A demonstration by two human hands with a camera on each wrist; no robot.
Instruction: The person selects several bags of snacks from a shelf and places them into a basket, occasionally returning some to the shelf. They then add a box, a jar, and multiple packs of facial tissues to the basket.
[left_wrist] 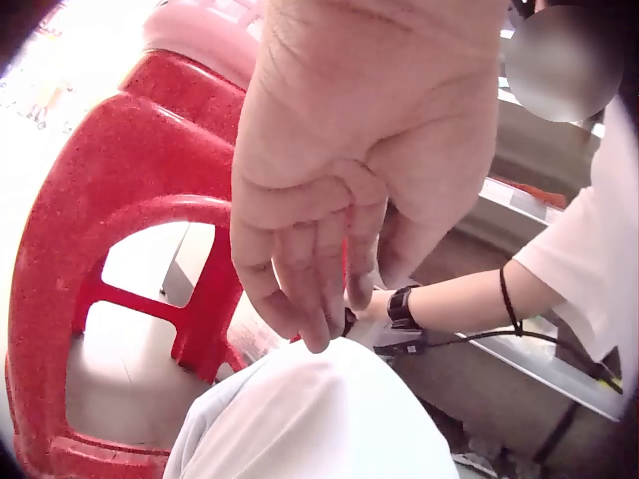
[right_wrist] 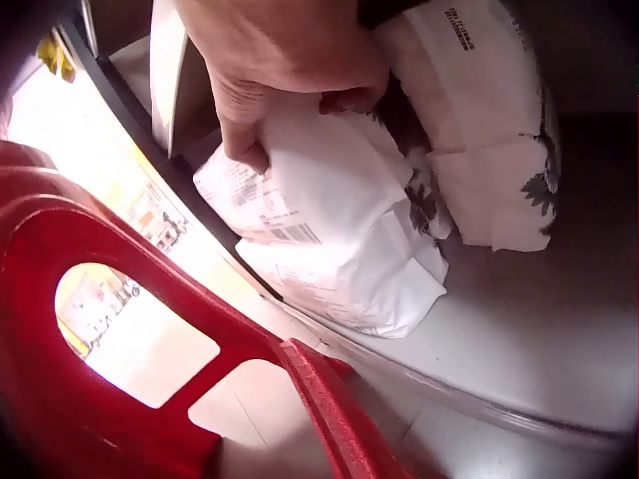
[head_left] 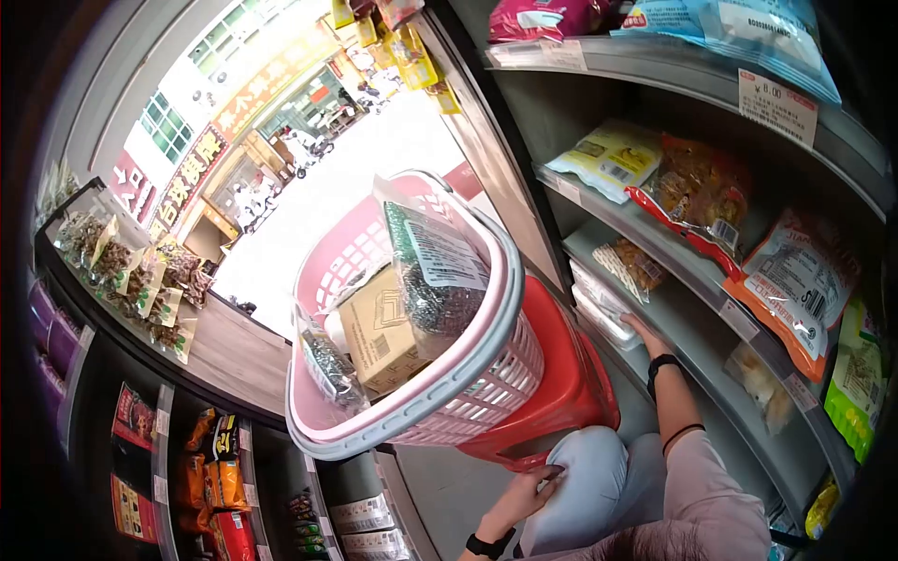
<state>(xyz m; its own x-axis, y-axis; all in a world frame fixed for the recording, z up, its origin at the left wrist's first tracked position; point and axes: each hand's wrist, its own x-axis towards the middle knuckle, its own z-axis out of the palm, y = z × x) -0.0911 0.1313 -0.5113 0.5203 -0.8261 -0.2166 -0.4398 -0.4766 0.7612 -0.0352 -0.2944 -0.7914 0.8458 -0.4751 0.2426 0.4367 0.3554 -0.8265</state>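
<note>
My right hand (right_wrist: 290,50) grips a white paper-wrapped package (right_wrist: 329,215) with a printed barcode, thumb on one side and fingers curled over the other. A second white package (right_wrist: 484,130) with a dark leaf print stands beside it on the grey lower shelf (right_wrist: 519,329). In the head view my right hand (head_left: 645,338) reaches in at the shelf's near end, by the white packages (head_left: 603,309). My left hand (left_wrist: 359,160) hangs loosely bent over my knee (left_wrist: 310,409), holding nothing.
A pink basket (head_left: 472,407), holding a cardboard box (head_left: 379,327) and filled plastic bags (head_left: 430,271), sits on a red stool (head_left: 561,374) before me. Snack shelves (head_left: 655,229) rise on the right; more shelves (head_left: 168,439) stand at left. The doorway opens onto a bright street (head_left: 355,159).
</note>
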